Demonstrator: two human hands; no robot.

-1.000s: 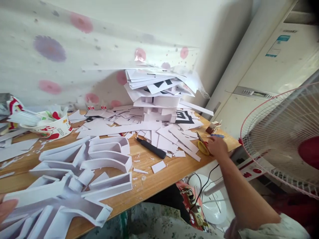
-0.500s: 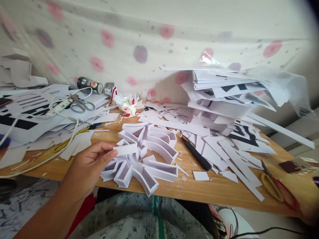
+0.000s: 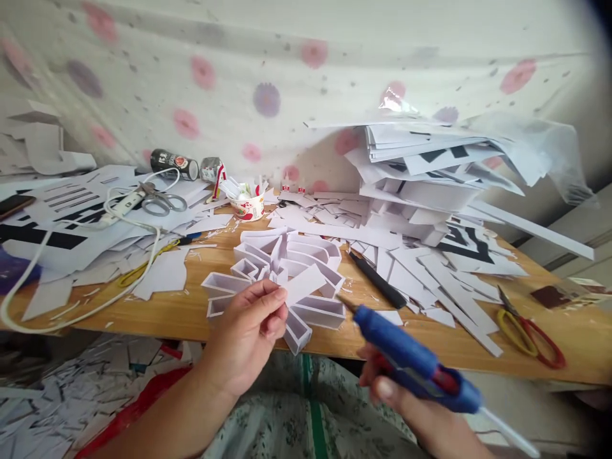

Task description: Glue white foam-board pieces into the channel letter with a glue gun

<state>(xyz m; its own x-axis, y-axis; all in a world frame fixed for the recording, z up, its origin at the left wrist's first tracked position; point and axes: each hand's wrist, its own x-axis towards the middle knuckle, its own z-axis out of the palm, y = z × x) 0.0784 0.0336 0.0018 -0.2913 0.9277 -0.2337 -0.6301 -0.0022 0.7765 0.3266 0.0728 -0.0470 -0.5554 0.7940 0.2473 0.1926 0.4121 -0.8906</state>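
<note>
My left hand (image 3: pixel 246 328) pinches a small white foam board strip (image 3: pixel 304 285) between thumb and fingers. The strip is held over a white hollow structure (image 3: pixel 315 312) of thin upright walls, which lies on the wooden table (image 3: pixel 335 344). On the right, my right hand (image 3: pixel 401 405) grips a blue hot glue gun (image 3: pixel 406 350) by its handle. Its nozzle points up and left, close to the strip but apart from it. A white glue stick (image 3: pixel 509 433) sticks out of the gun's back end. My left hand and the strip hide part of the structure.
A black-handled knife (image 3: pixel 377 280) lies right of the structure among white offcuts (image 3: pixel 430 287). Scissors with yellow and red handles (image 3: pixel 530 338) rest at the right. A paper tub (image 3: pixel 248 207), grey scissors (image 3: pixel 162 201) and a white cable (image 3: pixel 148 268) are on the left.
My right hand has come into view from the lower right with the glue gun. My left hand has moved right with the strip, which is now tilted.
</note>
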